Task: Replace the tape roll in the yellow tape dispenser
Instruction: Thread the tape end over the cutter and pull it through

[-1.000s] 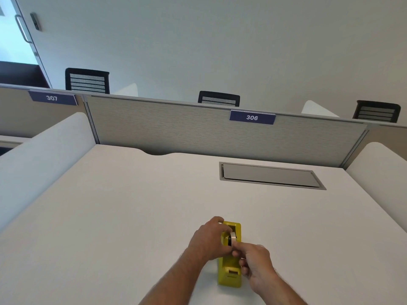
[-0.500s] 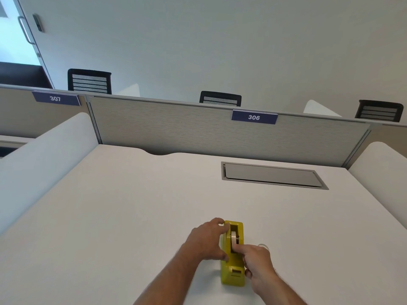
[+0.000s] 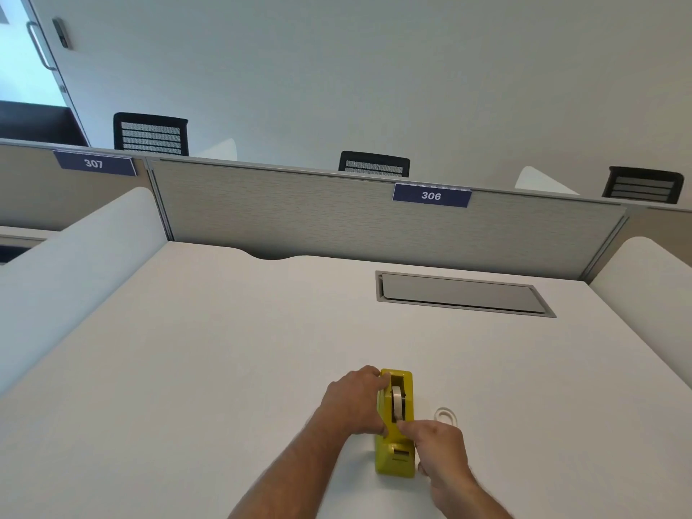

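Bracing the yellow tape dispenser (image 3: 395,457) — left hand (image 3: 354,402); right hand (image 3: 438,445) pinching tape.

bare desk (image 3: 224,368) all around, spare ring (image 3: 445,415) right of dispenser (image 3: 395,458)

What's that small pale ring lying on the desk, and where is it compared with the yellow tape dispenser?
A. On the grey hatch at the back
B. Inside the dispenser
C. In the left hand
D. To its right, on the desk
D: the pale ring lies flat on the desk just right of the yellow tape dispenser, apart from it.
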